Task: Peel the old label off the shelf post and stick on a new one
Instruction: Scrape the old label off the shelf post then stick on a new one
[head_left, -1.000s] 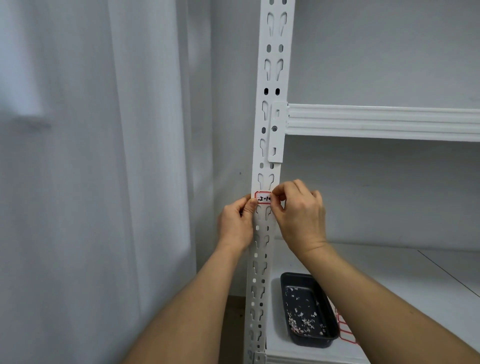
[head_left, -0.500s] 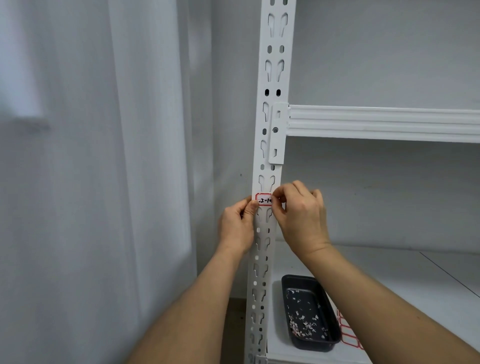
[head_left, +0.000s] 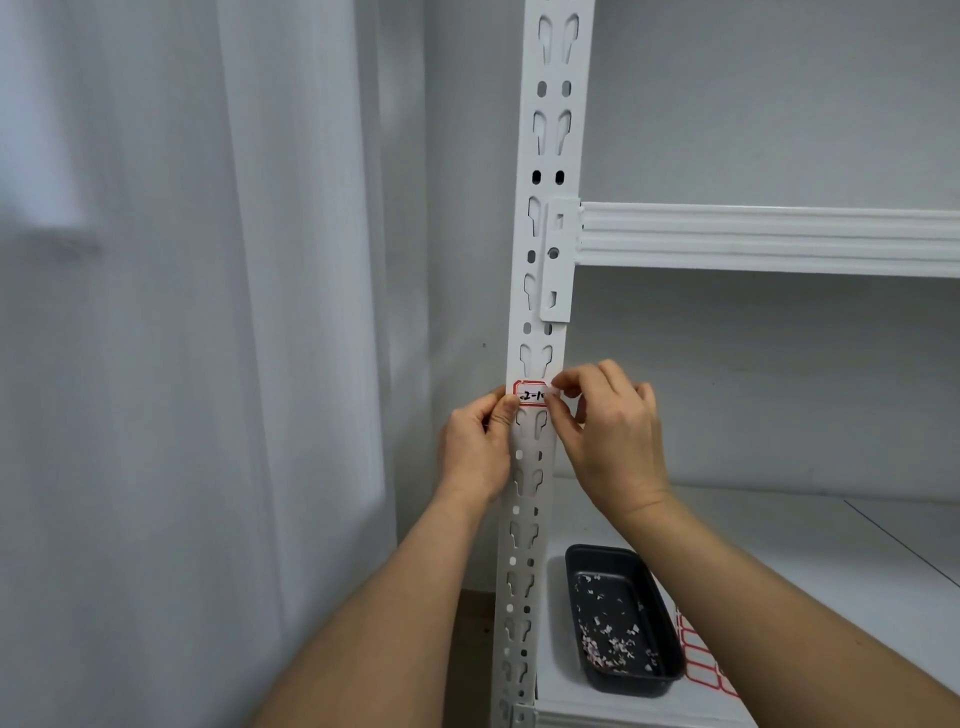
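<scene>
A white slotted shelf post (head_left: 545, 218) runs from top to bottom in the middle of the head view. On it sits a small red-bordered white label (head_left: 529, 393) with black handwriting. My right hand (head_left: 605, 436) pinches the label's right end with thumb and forefinger; that end looks slightly lifted. My left hand (head_left: 475, 449) grips the post's left edge just below the label, thumb tip at the label's lower left corner. A sheet of red-bordered blank labels (head_left: 701, 657) lies on the lower shelf, partly hidden behind my right forearm.
A dark tray (head_left: 576, 566) holding several paper scraps stands on the lower white shelf (head_left: 831, 551). A white shelf beam (head_left: 769, 239) crosses at the upper right. Pale curtains (head_left: 208, 364) hang on the left, close to the post.
Both hands stay at the label. My right thumb and forefinger have worked a little at the label's right end; the view has shifted only slightly.
</scene>
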